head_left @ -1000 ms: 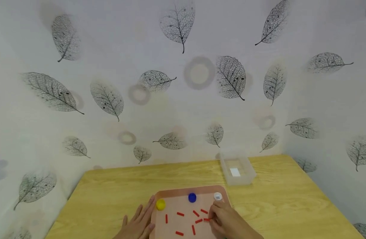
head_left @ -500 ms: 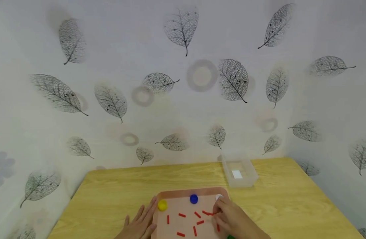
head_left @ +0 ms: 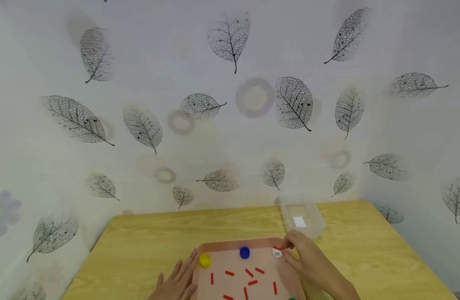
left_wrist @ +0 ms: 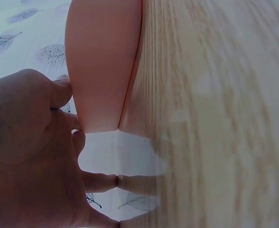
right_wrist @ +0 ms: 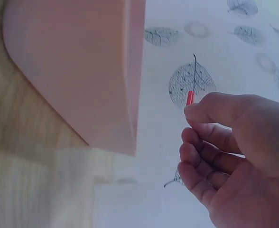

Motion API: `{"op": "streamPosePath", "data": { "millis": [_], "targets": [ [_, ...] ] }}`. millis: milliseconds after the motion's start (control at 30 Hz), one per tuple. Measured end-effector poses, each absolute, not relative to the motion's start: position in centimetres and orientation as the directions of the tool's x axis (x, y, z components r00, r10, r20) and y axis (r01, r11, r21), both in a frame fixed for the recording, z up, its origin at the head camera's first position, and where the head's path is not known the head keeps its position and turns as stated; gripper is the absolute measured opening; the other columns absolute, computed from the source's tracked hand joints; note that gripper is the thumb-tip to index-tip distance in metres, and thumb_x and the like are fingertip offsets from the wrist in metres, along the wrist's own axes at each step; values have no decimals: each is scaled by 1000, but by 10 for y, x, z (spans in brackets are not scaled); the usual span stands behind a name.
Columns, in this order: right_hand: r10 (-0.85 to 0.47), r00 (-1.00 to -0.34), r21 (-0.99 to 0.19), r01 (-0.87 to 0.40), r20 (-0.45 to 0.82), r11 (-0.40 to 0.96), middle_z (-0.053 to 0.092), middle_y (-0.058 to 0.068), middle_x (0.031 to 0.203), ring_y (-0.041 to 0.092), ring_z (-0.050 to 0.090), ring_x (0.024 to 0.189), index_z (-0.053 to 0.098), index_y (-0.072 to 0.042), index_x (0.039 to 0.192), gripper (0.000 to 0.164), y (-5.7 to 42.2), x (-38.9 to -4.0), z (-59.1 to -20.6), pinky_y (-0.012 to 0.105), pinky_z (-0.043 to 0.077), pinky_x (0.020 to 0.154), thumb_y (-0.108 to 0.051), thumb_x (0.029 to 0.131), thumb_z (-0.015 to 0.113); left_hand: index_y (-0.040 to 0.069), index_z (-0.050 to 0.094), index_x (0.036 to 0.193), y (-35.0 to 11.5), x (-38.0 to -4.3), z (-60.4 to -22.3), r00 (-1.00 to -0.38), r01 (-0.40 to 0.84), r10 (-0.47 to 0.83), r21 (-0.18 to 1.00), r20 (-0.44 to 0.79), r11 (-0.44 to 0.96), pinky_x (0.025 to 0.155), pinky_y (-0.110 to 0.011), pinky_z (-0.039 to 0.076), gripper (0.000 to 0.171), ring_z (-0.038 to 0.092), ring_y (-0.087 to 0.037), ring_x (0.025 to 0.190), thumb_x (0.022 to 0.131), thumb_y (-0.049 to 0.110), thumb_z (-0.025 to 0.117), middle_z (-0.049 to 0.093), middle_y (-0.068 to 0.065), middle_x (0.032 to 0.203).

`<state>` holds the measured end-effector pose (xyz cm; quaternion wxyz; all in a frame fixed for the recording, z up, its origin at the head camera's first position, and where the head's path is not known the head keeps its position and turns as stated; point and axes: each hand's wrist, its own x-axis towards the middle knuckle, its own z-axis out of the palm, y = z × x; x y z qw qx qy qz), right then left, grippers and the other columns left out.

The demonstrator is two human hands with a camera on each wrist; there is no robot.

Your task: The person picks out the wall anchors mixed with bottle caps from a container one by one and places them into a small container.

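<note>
Between thumb and forefinger, my right hand point(head_left: 308, 258) pinches a small red stick point(head_left: 277, 248). The stick lies over a small round white cap point(head_left: 277, 253) in the far right corner of the pink tray point(head_left: 226, 260). In the right wrist view, the red stick's end point(right_wrist: 190, 98) pokes up past the fingertips, level with the tray wall's point(right_wrist: 73, 71) upper edge. My left hand point(head_left: 177, 279) rests against the tray's left side with fingers spread and straight. The left wrist view shows its thumb side touching the tray wall point(left_wrist: 101, 66).
Several red sticks, one of them point(head_left: 252, 282) near the middle, lie scattered in the tray. A yellow cap point(head_left: 205, 261), a blue cap point(head_left: 245, 252) and a partly cut-off green one point(head_left: 292, 298) sit along its edges. Behind stands a clear plastic box point(head_left: 315, 227), near the papered wall.
My right hand has picked a red stick from the group at the tray's right and carried it up and right to the white cap. The left hand stays at the tray's side.
</note>
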<state>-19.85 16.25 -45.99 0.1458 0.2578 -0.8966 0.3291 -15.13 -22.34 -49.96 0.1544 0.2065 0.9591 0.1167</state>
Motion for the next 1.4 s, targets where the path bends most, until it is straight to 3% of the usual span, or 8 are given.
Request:
{"op": "streamPosePath", "data": {
  "millis": [167, 400, 600, 867, 1000, 1233, 1400],
  "targets": [
    [-344, -794, -475, -585, 502, 657, 52, -15, 81, 2, 52, 74, 58, -20, 86, 24, 174, -209, -457, 22, 48, 62, -3, 80, 74, 26, 5, 154, -227, -150, -498, -847, 406, 474, 283, -241, 869, 86, -83, 5, 102, 13, -44, 139, 76, 85, 33, 2, 2, 159],
    [-307, -761, -406, -587, 572, 700, 53, -14, 80, 2, 52, 74, 58, -20, 82, 28, 191, -227, -456, 22, 49, 64, 1, 76, 75, 35, 6, 153, -220, -154, -501, -895, 185, 341, 458, -288, 870, 88, -81, -6, 72, 11, -42, 141, 92, 70, 21, 13, -2, 158],
    [-299, -764, -387, -573, 571, 723, 54, -11, 80, 6, 55, 73, 59, -17, 84, 25, 204, -240, -451, 25, 49, 62, 1, 77, 74, 33, 10, 153, -218, -154, -505, -912, 169, 317, 464, -261, 870, 89, -81, -4, 71, 14, -43, 140, 93, 69, 20, 20, -9, 156],
    [-288, -782, -368, -540, 553, 757, 55, -6, 81, 11, 57, 73, 60, -13, 84, 21, 215, -261, -448, 28, 50, 63, 3, 78, 73, 36, 7, 152, -220, -155, -503, -908, 150, 311, 473, -282, 868, 89, -80, -5, 71, 12, -42, 140, 92, 70, 20, 17, -5, 157],
    [-283, -780, -372, -540, 558, 755, 55, -3, 80, 14, 56, 72, 61, -10, 84, 19, 217, -272, -453, 32, 51, 64, 4, 77, 72, 34, 6, 153, -222, -153, -502, -893, 187, 349, 471, -284, 862, 87, -81, -6, 73, 10, -43, 140, 91, 70, 23, 13, -3, 158],
    [-244, -828, -410, -479, 505, 776, 56, 0, 81, 20, 57, 74, 63, -8, 84, 13, 216, -290, -463, 35, 51, 65, 2, 80, 70, 28, 6, 154, -227, -152, -499, -861, 331, 444, 390, -248, 859, 86, -83, -1, 93, 12, -46, 139, 82, 79, 34, 7, -1, 159],
    [-231, -844, -413, -453, 484, 790, 56, 2, 79, 21, 56, 72, 63, -6, 82, 11, 216, -300, -471, 33, 48, 63, 2, 80, 69, 34, 6, 153, -221, -154, -503, -904, 205, 343, 445, -255, 872, 87, -82, -4, 78, 13, -43, 140, 89, 74, 26, 13, -1, 158]
  ]
}}
